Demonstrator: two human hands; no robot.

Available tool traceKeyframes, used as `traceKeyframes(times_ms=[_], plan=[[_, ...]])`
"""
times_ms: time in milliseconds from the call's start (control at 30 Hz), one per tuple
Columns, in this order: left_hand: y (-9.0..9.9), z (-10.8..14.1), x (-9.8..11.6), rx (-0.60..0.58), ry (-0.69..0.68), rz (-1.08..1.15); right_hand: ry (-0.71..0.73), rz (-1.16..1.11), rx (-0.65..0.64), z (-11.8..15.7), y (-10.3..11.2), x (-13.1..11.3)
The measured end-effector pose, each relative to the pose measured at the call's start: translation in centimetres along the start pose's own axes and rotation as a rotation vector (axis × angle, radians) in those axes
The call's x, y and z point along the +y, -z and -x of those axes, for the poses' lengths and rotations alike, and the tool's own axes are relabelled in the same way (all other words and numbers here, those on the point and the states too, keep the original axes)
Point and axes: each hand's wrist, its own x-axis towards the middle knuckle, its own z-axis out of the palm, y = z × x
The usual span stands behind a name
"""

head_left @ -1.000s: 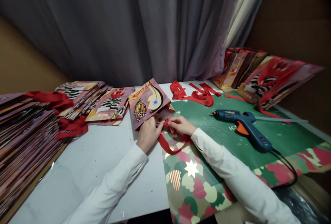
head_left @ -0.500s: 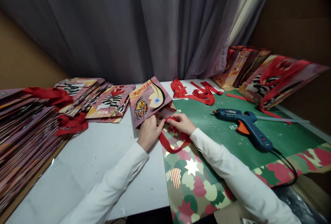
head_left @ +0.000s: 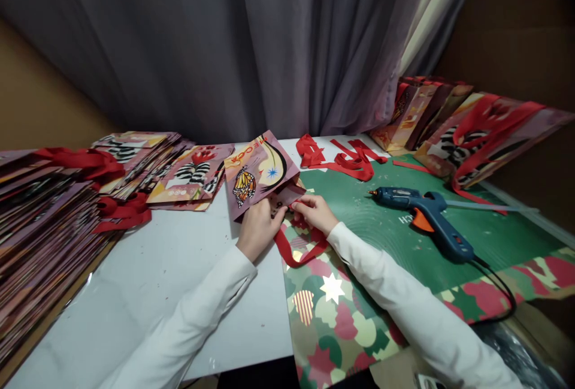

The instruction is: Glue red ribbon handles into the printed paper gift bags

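Red ribbon [head_left: 287, 255] looped below the tilted bag [head_left: 260, 174], pinched by the right hand [head_left: 317, 214] at its open mouth, while the left hand [head_left: 258, 228] gripped the rim; keeping it steady, ribbon untwisted, seemed wisest

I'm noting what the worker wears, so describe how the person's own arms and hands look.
The left sleeve and right sleeve are long, white and unpatterned, reaching the wrists, creased in places. The left hand and right hand are bare: no gloves, rings or watch show.
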Motion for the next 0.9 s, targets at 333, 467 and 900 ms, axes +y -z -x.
traceKeyframes(times_ms=[333, 467, 900], plan=[[0.1, -0.1, -0.2, 0.024, -0.020, -0.003, 0.131, 0.017, 0.004, -0.4, -0.3, 1.3], [0.0, -0.1, -0.1, 0.024, 0.013, 0.027, 0.227, 0.088, 0.022, -0.7, -0.3, 2.2], [-0.1, 0.0, 0.5, -0.010, 0.011, 0.103, 0.205, 0.297, 0.374, 0.4, -2.3, 2.4]])
